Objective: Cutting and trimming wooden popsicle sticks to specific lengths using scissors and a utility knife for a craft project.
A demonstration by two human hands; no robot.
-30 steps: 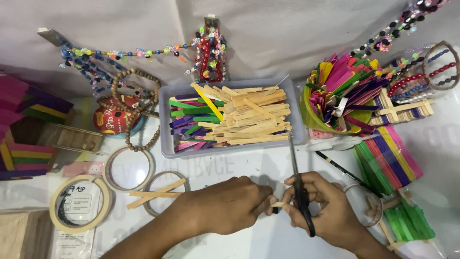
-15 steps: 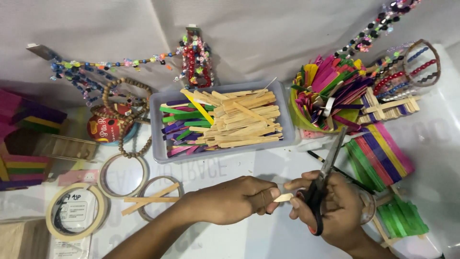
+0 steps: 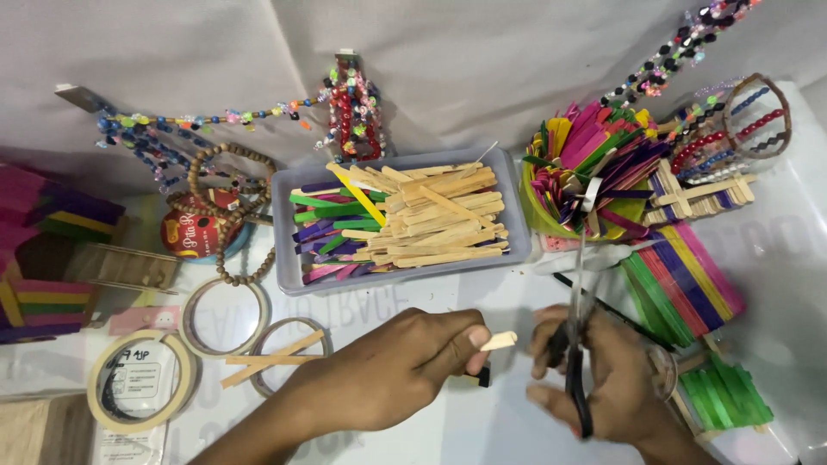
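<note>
Left hand [image 3: 392,370]: fingers clamped on a plain wooden craft stick [image 3: 498,341], held low over the bench. Right hand [image 3: 603,379]: fingers closed through the scissors [image 3: 575,344]. The blades, angled rightward half a second ago, now point straight up, clear of the stick's tip.

A round red tin [image 3: 194,232] with a label sits far left, a white labelled packet [image 3: 129,439] below it.
</note>
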